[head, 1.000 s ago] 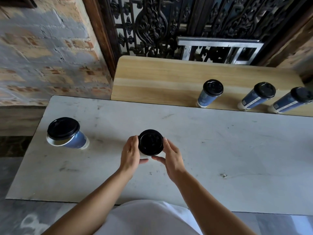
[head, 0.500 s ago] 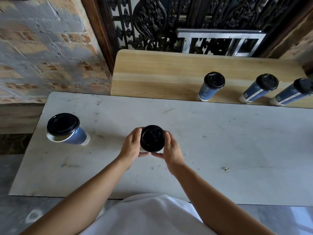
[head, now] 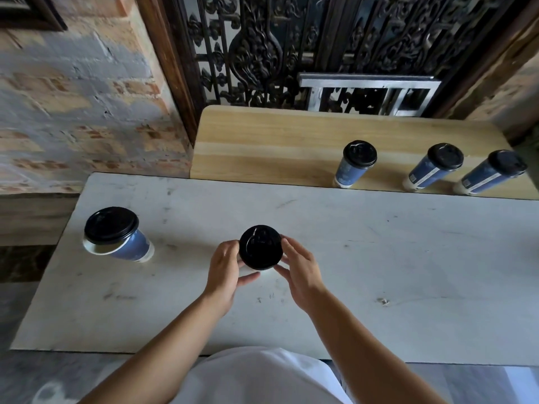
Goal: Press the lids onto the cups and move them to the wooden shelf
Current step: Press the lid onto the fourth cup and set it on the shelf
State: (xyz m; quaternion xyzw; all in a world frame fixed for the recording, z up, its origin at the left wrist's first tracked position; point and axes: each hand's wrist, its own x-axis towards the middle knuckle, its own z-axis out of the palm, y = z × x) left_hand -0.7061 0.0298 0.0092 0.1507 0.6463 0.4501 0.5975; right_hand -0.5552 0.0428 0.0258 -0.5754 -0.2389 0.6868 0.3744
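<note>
Since half a second ago: little displaced. Both hands kept at the same cup, right fingers spread slightly further round the rim. No shift of the cup on the bench (head: pixel 379 258).

Found on the bench, in front of the wooden shelf (head: pixel 262 147), well short of its front edge and level with its left half: paper cup (head: pixel 241 260), almost hidden under black lid (head: pixel 260 246). Left hand (head: pixel 223 266): fingers curled round the cup's side, thumb tucked below the lid's near edge. Right hand (head: pixel 300 272): fingers curved against the lid's right rim, thumb at the near rim, pinching. Cannot confirm a full seat all round.

Also on the bench, out past the shelf's left end: second cup (head: pixel 128 246), loose lid (head: pixel 111 225) off-centre, white rim exposed. By appearance not yet pressed.

Along the shelf's front edge, toward its right end: three lidded cups (head: pixel 427 173), spaced apart.

Risks, as judged:
- Pressure on one side only: likely lift of the opposite edge, hence a false seal.
- Hard squeeze on the paper wall: rim out of round, lid unable to catch.
- Lifting by the lid alone: separation on the way to the shelf.
- Careless placing beside the three at the shelf's front edge: a knock, then a fall toward the bench.
- Contents not visible; spillage not ruled out.
</note>
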